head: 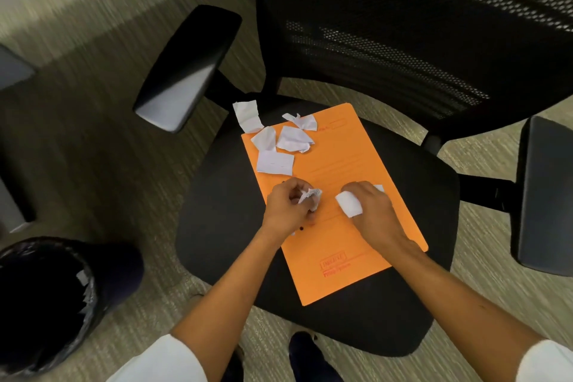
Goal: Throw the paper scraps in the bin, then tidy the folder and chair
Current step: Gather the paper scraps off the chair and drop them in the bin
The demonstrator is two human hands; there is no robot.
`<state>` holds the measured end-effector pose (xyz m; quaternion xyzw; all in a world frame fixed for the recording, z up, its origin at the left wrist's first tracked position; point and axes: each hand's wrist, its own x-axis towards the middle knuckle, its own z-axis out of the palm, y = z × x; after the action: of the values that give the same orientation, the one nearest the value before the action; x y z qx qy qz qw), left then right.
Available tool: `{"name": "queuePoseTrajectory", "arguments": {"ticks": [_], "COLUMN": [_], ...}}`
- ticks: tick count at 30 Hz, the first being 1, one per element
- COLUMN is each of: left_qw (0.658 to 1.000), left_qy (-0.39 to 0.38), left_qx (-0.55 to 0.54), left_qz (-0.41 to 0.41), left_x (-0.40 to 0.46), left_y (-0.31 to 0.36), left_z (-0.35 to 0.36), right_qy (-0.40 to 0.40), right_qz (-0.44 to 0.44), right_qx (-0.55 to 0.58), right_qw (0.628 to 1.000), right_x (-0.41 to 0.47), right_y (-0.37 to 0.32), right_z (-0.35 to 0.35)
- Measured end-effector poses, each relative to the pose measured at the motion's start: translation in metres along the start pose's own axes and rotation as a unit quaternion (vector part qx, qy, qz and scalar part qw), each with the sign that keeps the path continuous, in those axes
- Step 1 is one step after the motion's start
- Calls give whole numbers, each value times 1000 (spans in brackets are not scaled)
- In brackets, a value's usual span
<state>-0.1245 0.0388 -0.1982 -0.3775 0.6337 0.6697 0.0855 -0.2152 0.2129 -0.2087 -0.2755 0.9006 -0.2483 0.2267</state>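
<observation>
Left hand (290, 206) curled shut over the middle of the orange folder (344, 226), fingers closed round a crumpled paper scrap (310, 197) that pokes out on the thumb side. Right hand (369, 208) just beside it, also over the folder, fingers bent down and pinching a flat white scrap (348, 208) against the folder surface; a second white corner (379, 188) peeking from behind those knuckles.

Beyond both hands, at the far end of the folder: a loose cluster of torn white scraps (285, 146), four lying on the orange card, some touching or overlapping. One more scrap (248, 116) half off the folder's far left corner, resting partly on the seat.

Folder lying askew on the black seat of the office chair (428, 195), mesh backrest rising beyond the hands, armrests out to either side. Red stamped print near the folder's near end, too blurred to read.

Down to the left of the left forearm, on the carpet (93, 25): black-lined waste bin (46, 304), white bits showing against the inside of its liner. White sleeves (173, 363) at the bottom edge, pushed up past the forearms.
</observation>
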Motion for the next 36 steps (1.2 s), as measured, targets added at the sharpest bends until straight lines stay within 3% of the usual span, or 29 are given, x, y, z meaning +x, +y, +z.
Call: {"name": "queuePoseTrajectory", "arguments": {"ticks": [3, 7, 10, 14, 16, 19, 21, 25, 29, 32, 34, 36], "left_qw": [990, 949, 915, 843, 820, 856, 860, 836, 853, 859, 857, 850], "left_qy": [-14, -11, -30, -59, -64, -63, -35, -1, 53, 95, 104, 98], "left_qx": [-131, -306, -394, -519, -552, -505, -501, -541, -511, -493, -493, -509], "left_qz": [-51, -71, -84, -128, -139, -96, -91, -95, -93, -102, -103, -99], "left_x": [-4, -10, -16, -24, -27, -30, -31, -35, -34, -31, -29, -29], "left_y": [-3, -3, 4, 15, 16, 11, 3, -4, -5, -2, -1, 1], "left_z": [-10, -15, -15, -17, -22, -27, -27, -29, -31, -38, -44, -48], "right_qy": [94, 58, 10, 31, 47, 66, 72, 79, 77, 101, 145, 189], "right_qz": [120, 195, 239, 278, 286, 288, 284, 294, 292, 281, 271, 252], "right_qx": [211, 519, 624, 673, 655, 597, 589, 642, 667, 704, 666, 579], "right_qw": [965, 831, 744, 684, 698, 746, 753, 703, 682, 645, 679, 752], "right_x": [0, 4, 5, 11, 13, 14, 15, 19, 21, 25, 30, 34], "right_y": [-27, -74, -102, -121, -129, -139, -144, -149, -154, -152, -147, -146], "right_z": [-8, -10, 0, 14, 21, 29, 32, 30, 32, 26, 22, 23]}}
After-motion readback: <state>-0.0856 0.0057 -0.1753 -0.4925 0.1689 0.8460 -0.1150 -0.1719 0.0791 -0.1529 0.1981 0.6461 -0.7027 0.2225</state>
